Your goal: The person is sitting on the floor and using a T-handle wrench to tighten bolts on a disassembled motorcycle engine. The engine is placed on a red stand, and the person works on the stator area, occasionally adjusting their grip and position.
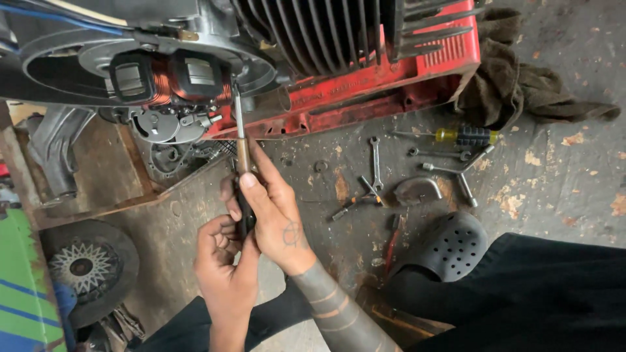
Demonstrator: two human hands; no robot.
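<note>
Screwdriver (240, 140) held upright in both hands, thin metal shaft pointing up, tip set against the copper coils (171, 78) on the round engine plate (98, 55). Right hand (274, 208) wrapped around the brown upper part of the handle, thumb laid along it, fingers closed tight. Left hand (225, 261) just below, fingers curled around the dark lower end of the handle, touching the right hand. Both forearms coming up from the bottom edge, the right one marked with dark bands.

Engine (313, 32) with dark cooling fins resting on a red metal frame (365, 85) at the top. Dark rag (521, 91) bunched at the right end of that frame. On the stained concrete floor (561, 189) to the right of the hands: small open wrench (375, 160), yellow-handled screwdriver (460, 135), T-shaped socket wrench (460, 173), curved metal piece (417, 189), a few short bits near them. Black perforated clog (447, 248) lower right, next to a black trouser leg. Toothed round wheel part (88, 267) lying at lower left, beside a green painted panel (19, 287).
</note>
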